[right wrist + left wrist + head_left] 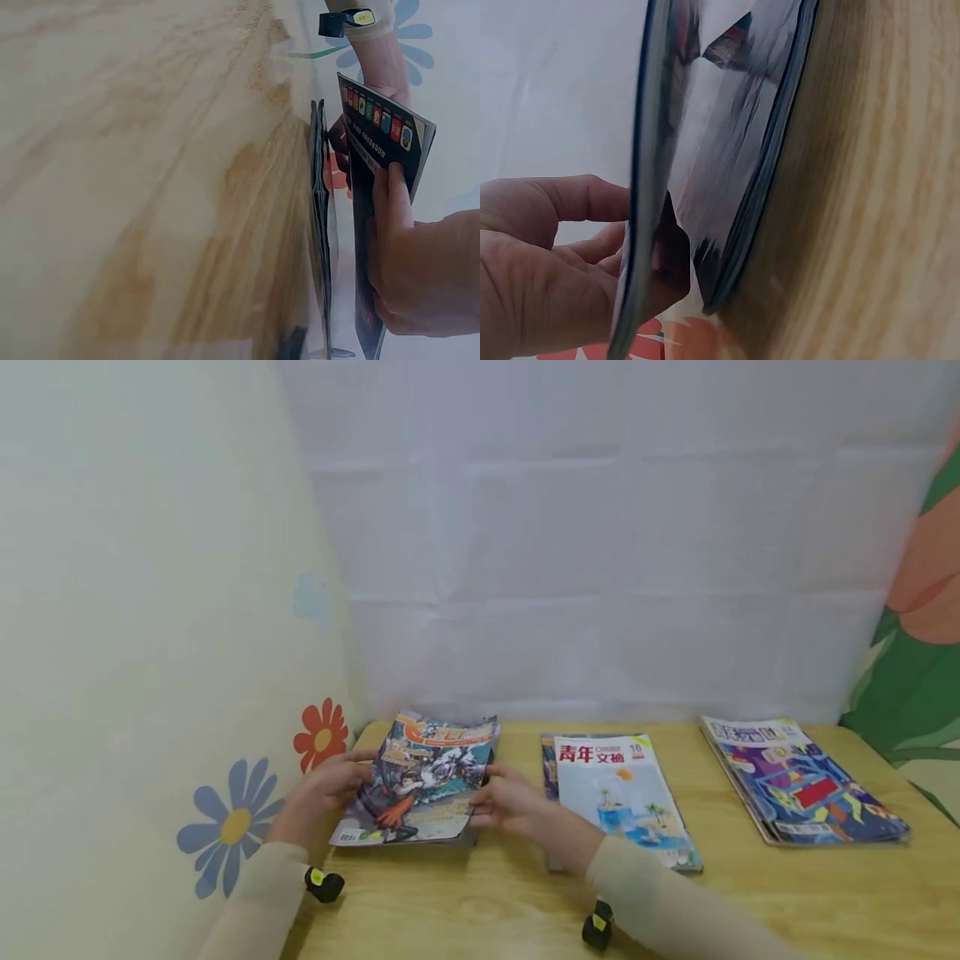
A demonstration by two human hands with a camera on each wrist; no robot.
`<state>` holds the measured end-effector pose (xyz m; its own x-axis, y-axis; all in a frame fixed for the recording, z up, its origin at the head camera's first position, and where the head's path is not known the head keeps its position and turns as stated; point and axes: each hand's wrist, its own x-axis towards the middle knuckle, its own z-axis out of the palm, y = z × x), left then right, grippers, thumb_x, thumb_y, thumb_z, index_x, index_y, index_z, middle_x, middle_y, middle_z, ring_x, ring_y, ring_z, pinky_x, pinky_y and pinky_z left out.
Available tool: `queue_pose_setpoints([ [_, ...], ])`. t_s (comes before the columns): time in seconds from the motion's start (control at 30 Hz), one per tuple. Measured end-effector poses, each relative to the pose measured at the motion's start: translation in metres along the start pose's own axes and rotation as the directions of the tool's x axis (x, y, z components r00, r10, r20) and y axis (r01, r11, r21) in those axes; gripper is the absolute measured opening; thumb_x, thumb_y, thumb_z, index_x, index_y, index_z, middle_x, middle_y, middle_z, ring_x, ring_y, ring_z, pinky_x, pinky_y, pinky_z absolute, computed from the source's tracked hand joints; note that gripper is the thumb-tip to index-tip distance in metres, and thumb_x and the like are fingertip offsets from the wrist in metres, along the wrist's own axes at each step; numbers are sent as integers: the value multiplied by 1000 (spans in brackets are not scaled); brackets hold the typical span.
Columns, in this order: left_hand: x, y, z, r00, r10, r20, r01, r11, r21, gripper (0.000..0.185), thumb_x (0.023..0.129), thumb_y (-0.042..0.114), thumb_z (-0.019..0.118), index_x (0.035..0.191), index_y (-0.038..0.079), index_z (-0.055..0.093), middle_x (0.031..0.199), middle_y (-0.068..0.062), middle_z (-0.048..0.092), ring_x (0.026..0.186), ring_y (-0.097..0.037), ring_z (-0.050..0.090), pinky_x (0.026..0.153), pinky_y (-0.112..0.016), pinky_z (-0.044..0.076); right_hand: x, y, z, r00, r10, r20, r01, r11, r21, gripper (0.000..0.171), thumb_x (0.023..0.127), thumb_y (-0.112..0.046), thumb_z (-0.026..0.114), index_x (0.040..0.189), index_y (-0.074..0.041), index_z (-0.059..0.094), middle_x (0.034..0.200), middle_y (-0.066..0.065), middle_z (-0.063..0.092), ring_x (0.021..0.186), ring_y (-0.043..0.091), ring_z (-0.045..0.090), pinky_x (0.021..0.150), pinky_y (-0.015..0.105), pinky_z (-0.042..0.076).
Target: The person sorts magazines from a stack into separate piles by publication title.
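A comic-style magazine [420, 781] is held a little above a thin stack at the table's left end. My left hand [330, 785] grips its left edge, thumb on the cover. My right hand [506, 802] grips its right edge. In the left wrist view the lifted magazine [649, 180] bows away from the stack below [769, 180], and my left hand [547, 255] is curled round its edge. In the right wrist view my right hand [412, 262] has fingers under the magazine [379, 195], which is raised off the lower magazines [321, 225].
On the wooden table [480, 902], a white-covered magazine pile [618, 793] lies in the middle and a purple-covered pile [802, 781] at the right. A flowered wall [150, 652] stands close on the left and a white sheet [600, 543] behind.
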<state>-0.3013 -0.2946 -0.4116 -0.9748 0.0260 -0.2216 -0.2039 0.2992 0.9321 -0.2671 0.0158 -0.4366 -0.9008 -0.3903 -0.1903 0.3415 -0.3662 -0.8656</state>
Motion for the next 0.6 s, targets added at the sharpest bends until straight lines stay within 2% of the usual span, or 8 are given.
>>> queue_pose_setpoints([
  [0.1,3,0,1,1000,2,-11,-2,1000,19,65,93,-2,54,155,-2,34,133,-23,54,103,-29,53,82,-37,51,4,3,1,1000,12,-28,-12,1000,11,85,83,28,46,158,2,16,124,40,55,116,56,56,96,62,47],
  [0.2,8,-1,4,999,31,-24,-31,999,23,62,95,-3,54,154,-4,35,136,-25,53,100,-25,54,80,-34,49,7,4,-1,998,15,-54,-15,1000,8,84,84,27,45,159,1,17,122,38,57,114,54,58,94,60,50],
  [0.3,13,-4,8,997,44,-65,-44,999,8,58,96,-4,54,152,-4,40,140,-25,51,86,-19,51,71,-30,44,9,5,-3,997,25,-76,-24,1000,13,84,85,25,46,160,-1,19,119,35,61,110,51,62,91,57,53],
  [0.37,16,-4,10,995,45,-91,-43,999,23,57,97,-3,55,152,-4,41,142,-25,50,83,-17,50,69,-29,42,11,5,-4,996,33,-87,-32,999,12,83,86,23,46,160,-3,21,118,34,63,109,50,63,90,56,54],
  [0.47,19,-2,13,992,28,-124,-24,999,34,58,95,-3,56,151,-3,43,143,-24,49,89,-20,51,72,-30,41,13,5,-5,995,41,-93,-42,999,0,81,87,22,45,160,-3,22,116,33,64,108,50,64,90,57,54],
  [0.6,20,-1,15,988,-1,-155,6,999,32,57,95,-3,55,151,-1,45,146,-24,48,109,-30,49,83,-36,42,15,7,-4,994,46,-98,-49,998,-25,78,89,21,45,159,-1,22,116,34,64,109,51,63,92,59,52],
])
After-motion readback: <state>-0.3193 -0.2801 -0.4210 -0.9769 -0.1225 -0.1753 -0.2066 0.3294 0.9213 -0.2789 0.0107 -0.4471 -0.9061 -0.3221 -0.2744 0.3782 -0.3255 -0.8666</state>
